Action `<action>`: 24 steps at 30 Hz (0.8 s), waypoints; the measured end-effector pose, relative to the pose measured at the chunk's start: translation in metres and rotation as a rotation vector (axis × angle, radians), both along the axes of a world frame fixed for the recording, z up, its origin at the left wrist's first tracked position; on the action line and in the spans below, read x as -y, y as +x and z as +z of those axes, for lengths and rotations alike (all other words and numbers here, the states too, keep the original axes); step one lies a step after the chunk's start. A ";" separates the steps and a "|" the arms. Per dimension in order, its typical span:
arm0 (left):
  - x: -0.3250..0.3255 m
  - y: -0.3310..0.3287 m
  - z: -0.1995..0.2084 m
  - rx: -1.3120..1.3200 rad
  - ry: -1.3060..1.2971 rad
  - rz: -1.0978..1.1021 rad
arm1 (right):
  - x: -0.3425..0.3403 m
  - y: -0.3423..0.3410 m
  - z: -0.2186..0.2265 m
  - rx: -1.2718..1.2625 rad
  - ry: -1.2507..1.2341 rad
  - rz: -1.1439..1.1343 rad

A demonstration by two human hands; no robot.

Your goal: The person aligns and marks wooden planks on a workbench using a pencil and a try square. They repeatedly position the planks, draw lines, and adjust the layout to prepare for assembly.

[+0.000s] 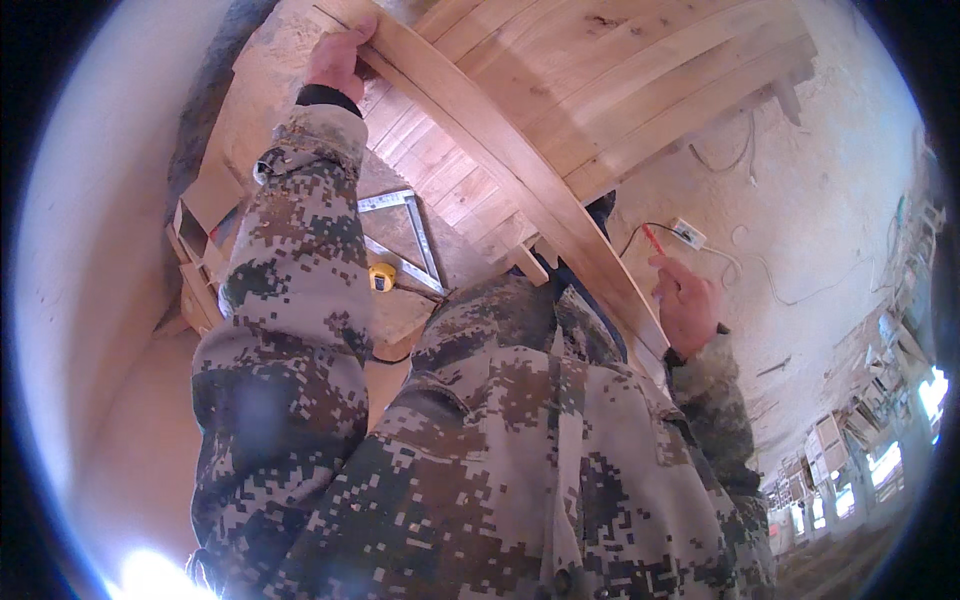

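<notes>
1. Head view takes in a dusty, earth-toned floor (800, 215) with a mottled, rough finish, loose cables snaking over it; at the far right, wooden pieces (850, 440) are heaped in a jumble.
2. Across the middle sits the person's jacket (480, 480), woven cloth in a pixelated camouflage of grey, brown and green, creased at the elbow.
3. A broad panel (640, 70) of pale planks, knotted and grained, fills the upper part; narrower slats (430, 150) show on the near side of the long board.
4. That long board (500, 165), straight, smooth and honey-coloured, runs diagonally over the panel from the left hand down to beside the right wrist.
5. At the left stand brown cardboard boxes (200, 270), angular and open-flapped.
6. A flat metal triangle (428, 245), silvery and straight-edged, lies near the slats.
7. The left hand (336, 65), its arm stretched far forward, closes on the board's upper end; what its hidden fingers do cannot be told.
8. The right hand (688, 305) is bent inward beside the board's lower end, its fingers curled and pinching a slim red stick (653, 238).
9. Beyond that stick lies a white power strip (689, 233), boxy.
10. Smallest is a rounded yellow tape measure (382, 277) beside the triangle.
</notes>
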State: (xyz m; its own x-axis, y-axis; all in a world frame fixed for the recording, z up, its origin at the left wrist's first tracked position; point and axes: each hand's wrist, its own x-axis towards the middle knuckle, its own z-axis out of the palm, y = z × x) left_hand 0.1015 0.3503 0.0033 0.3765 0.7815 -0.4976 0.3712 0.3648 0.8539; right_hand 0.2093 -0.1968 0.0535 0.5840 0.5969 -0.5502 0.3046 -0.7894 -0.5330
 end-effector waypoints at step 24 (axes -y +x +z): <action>0.248 -0.108 0.034 0.509 -0.232 0.675 | -0.053 -0.079 -0.015 -0.109 0.180 0.031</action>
State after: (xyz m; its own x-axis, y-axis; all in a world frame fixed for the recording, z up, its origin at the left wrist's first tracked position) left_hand -0.0063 0.1028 0.0374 0.0892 0.8175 -0.5690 -0.3927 0.5539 0.7342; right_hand 0.1307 -0.1439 0.0384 0.5064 0.7078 -0.4925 0.2598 -0.6698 -0.6956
